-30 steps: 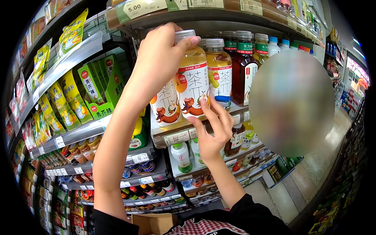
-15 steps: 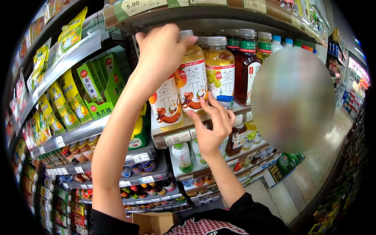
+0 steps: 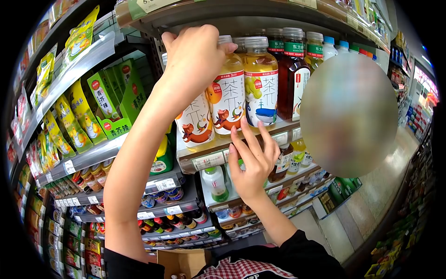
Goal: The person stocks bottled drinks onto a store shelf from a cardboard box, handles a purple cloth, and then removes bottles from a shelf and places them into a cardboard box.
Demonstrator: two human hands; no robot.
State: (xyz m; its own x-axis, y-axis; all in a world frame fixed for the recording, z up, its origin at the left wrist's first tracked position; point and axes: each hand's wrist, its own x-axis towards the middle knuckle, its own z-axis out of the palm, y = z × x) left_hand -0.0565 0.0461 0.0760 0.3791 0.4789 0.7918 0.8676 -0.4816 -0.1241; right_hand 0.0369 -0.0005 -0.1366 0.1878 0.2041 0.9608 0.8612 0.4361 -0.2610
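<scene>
My left hand (image 3: 197,53) is raised to the top of a tea bottle (image 3: 227,100) with an orange on its white label and a clear cap. Its thumb lies across the bottle's neck; the other fingers are curled and partly hidden behind the hand. The bottle stands upright at the front of the shelf. A matching bottle (image 3: 195,121) stands to its left, its top covered by my left hand and wrist. On its right is a tea bottle with green grapes (image 3: 261,88). My right hand (image 3: 253,162), fingers spread and holding nothing, is in front of the shelf's price strip.
Dark tea bottles (image 3: 292,74) line the same shelf to the right. Another shelf edge (image 3: 232,21) runs overhead. At left, shelves hold yellow pouches (image 3: 83,111) and green boxes (image 3: 107,97). An open cardboard box (image 3: 183,262) is below me. A blurred oval covers part of the right.
My right hand has moved down and away from the lower part of the orange-labelled bottle, its fingers opening out. My left hand stays at the bottle's top, and the view shifts slightly.
</scene>
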